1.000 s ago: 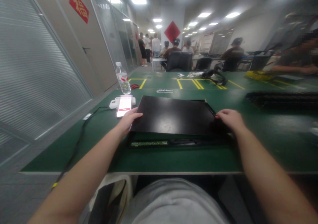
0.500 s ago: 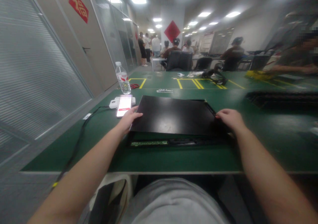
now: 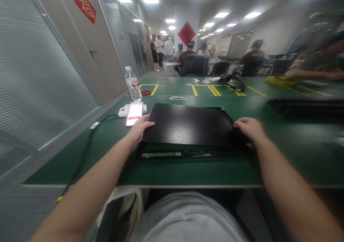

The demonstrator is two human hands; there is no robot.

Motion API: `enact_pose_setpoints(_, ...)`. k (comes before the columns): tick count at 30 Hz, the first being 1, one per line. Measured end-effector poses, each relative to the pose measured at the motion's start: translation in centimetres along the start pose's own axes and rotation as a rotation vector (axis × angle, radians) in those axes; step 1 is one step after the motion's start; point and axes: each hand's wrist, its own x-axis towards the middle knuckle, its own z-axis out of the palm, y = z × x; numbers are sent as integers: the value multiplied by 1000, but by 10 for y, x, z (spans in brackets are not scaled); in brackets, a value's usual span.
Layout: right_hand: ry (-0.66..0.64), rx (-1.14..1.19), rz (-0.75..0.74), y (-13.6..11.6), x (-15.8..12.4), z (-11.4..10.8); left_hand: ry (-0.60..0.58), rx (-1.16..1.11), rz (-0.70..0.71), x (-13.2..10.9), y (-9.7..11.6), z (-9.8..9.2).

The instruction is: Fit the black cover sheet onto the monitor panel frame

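1. One phone [image 3: 134,115] lies at 10 o'clock from the black panel [image 3: 188,125], just beside the left hand [image 3: 138,129]
2. One water bottle [image 3: 133,85] stands at 11 o'clock, farther back
3. One long black tray [image 3: 306,107] lies at 2 o'clock, well apart
4. One black cable [image 3: 86,152] runs off at 8 o'clock
5. The panel sits mid green table [image 3: 188,170]
6. Two hands grasp it: the left hand at its 9 o'clock edge, the right hand [image 3: 249,128] at 3 o'clock

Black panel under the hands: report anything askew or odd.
The black panel lies offset from the frame below it, leaving a green circuit strip uncovered along its near edge.
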Motion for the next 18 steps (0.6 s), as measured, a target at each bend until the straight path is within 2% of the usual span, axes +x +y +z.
enact_pose_setpoints(18, 0, -19, 12, -7, -4, -3, 31, 6, -4, 1, -1, -1)
